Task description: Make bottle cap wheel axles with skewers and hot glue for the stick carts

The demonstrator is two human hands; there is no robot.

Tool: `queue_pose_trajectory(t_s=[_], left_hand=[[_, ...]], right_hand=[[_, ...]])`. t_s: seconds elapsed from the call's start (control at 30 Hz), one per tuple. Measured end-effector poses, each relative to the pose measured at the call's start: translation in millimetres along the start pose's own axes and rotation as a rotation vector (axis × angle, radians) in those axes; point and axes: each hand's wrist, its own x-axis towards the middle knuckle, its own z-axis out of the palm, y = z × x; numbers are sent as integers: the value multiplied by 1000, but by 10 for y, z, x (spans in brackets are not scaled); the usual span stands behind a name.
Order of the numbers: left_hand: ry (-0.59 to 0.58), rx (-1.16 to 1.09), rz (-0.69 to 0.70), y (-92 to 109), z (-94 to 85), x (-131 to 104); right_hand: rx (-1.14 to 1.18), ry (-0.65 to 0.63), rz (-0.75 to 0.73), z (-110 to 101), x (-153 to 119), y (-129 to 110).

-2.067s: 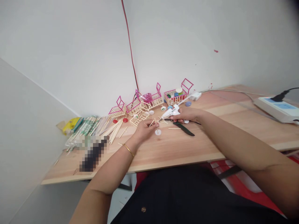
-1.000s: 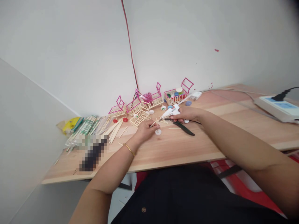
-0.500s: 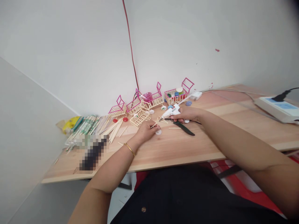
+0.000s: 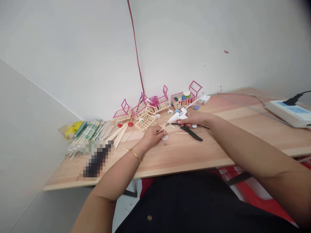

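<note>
My left hand point(image 4: 153, 136) is closed, pinching a short wooden stick point(image 4: 159, 130) at its fingertips. Just under those fingers is a whitish round cap point(image 4: 165, 137); whether they touch it I cannot tell. My right hand point(image 4: 193, 118) wraps round a white glue gun point(image 4: 178, 115), whose nozzle points left toward the left fingertips, a short gap away. Below the gun lies a dark-handled tool point(image 4: 191, 133), partly covered by the right hand. Behind the left hand stands a small plain stick-built basket point(image 4: 146, 123). Several cut sticks point(image 4: 171, 126) are scattered near the nozzle.
Small pink-trimmed stick carts point(image 4: 122, 114) line the wall, one point(image 4: 183, 101) holding coloured caps. Red caps point(image 4: 130, 124), loose long sticks point(image 4: 120, 136) and bagged sticks point(image 4: 88, 132) lie left. A power strip point(image 4: 290, 113) sits right, with cords along the back.
</note>
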Motion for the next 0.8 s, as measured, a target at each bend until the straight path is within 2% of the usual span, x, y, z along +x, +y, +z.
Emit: queue_pose_trajectory(t_s=[0.23,0.8], left_hand=[[4,26,6,-24,9,5],[8,35,8,-8,6,0]], right_hand=[[48,10,12,24,-32,-44],[-1,-3,19,16,-31,-48]])
